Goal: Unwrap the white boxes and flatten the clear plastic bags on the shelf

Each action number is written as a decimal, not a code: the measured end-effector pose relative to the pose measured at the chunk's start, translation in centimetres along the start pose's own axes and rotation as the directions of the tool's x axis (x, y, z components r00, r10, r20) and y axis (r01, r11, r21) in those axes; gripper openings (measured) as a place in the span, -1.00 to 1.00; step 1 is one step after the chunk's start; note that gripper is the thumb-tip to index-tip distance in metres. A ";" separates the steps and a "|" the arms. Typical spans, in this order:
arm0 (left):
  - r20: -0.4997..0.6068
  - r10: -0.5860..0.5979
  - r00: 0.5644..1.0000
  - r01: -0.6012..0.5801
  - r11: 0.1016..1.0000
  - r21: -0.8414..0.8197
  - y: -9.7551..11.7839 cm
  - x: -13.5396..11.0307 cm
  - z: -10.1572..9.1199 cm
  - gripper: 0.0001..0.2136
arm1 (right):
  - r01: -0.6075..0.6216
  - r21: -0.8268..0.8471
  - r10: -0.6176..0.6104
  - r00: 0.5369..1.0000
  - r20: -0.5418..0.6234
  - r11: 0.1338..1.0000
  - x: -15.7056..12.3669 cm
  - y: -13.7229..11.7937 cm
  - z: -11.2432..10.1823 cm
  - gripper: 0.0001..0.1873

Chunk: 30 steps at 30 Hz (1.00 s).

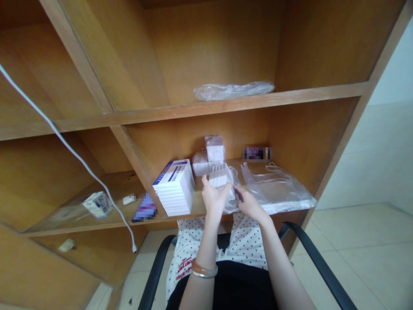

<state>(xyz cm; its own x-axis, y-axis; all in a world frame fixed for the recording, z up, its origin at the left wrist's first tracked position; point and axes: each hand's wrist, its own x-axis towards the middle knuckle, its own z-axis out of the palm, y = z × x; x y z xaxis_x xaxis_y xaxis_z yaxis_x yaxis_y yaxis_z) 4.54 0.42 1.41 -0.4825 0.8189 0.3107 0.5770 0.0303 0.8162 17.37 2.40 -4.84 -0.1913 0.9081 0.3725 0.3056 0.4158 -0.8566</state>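
A tall wooden shelving unit (206, 51) fills the view from the head camera, with a black-armed chair (319, 262) below it and the person's polka-dot lap showing beneath the lower shelf (97, 227); a white cable (74, 157) hangs across the unit's left side, and a crumpled clear bag (234, 90) lies along the front edge of the upper shelf (226, 103); on the lower shelf, a tall stack of white boxes (176, 189) stands close to the front edge, left of centre, with two white packs (209, 155) behind it toward the back panel; a flat clear plastic bag (275, 189) sprawls to the right, its near side drooping at the front edge; the plastic-wrapped white pack (220, 176) is held up between the hands, just above the front edge and between the stack and the bag; the left hand (214, 200), a bangle (204, 270) on its wrist, has its fingers pressed together against the pack, and whether it grips or only props, I cannot tell; the right hand (250, 204) pinches the film at the pack's lower corner with bunched fingertips; slick film could slip from that pinch, and a careless left wrist could knock the stack off the edge; a sleeve or arm could also snag the cable.
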 end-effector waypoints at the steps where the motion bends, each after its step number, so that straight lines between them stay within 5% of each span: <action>1: -0.005 -0.062 0.998 0.061 0.993 -0.104 -0.4 0.5 -0.3 -0.21 | 0.007 0.009 -0.007 1.000 -0.008 1.000 0.0 0.0 0.1 -0.25; 7: 0.110 -0.297 0.949 0.289 0.673 -0.681 -0.5 1.6 -1.7 -0.35 | -0.061 -0.040 0.059 0.996 -0.060 0.997 0.2 0.2 0.1 -0.36; 12: 0.127 -0.254 0.959 0.246 0.521 -0.818 1.1 0.9 -2.6 -0.37 | -0.051 -0.019 0.045 0.973 -0.228 0.999 0.7 -0.4 -1.0 -0.60; 17: 0.058 -0.223 0.973 0.162 0.481 -0.862 1.6 0.8 -3.8 -0.42 | -0.006 -0.106 -0.012 0.986 -0.165 0.994 0.4 -0.5 -1.1 -0.52; 22: -0.161 -0.009 0.987 -0.108 0.703 -0.703 2.0 0.0 -4.9 -0.50 | -0.019 -0.183 -0.002 0.993 -0.115 0.983 0.4 0.3 0.2 -0.48; 26: -0.300 0.274 0.914 -0.373 0.859 -0.350 2.3 -1.1 -5.8 -0.63 | -0.052 -0.109 0.034 0.986 -0.163 0.993 0.7 0.3 0.2 -0.61; 28: -0.316 0.426 0.848 -0.495 0.850 -0.181 2.3 -1.4 -6.2 -0.64 | -0.081 -0.075 0.051 0.942 -0.331 0.994 0.8 0.0 -0.3 -0.66; 30: -0.285 0.559 0.779 -0.592 0.805 -0.041 2.0 -1.5 -6.4 -0.63 | -0.065 -0.016 0.043 0.811 -0.583 0.998 0.9 -0.4 -1.2 -0.70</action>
<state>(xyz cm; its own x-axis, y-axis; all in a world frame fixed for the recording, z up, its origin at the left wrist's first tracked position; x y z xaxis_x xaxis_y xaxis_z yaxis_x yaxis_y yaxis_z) 2.19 -4.42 5.76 -0.2412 0.4913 0.8369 0.7233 -0.4839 0.4925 18.16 3.08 -3.79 0.4018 0.7838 0.4735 0.3322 0.3571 -0.8730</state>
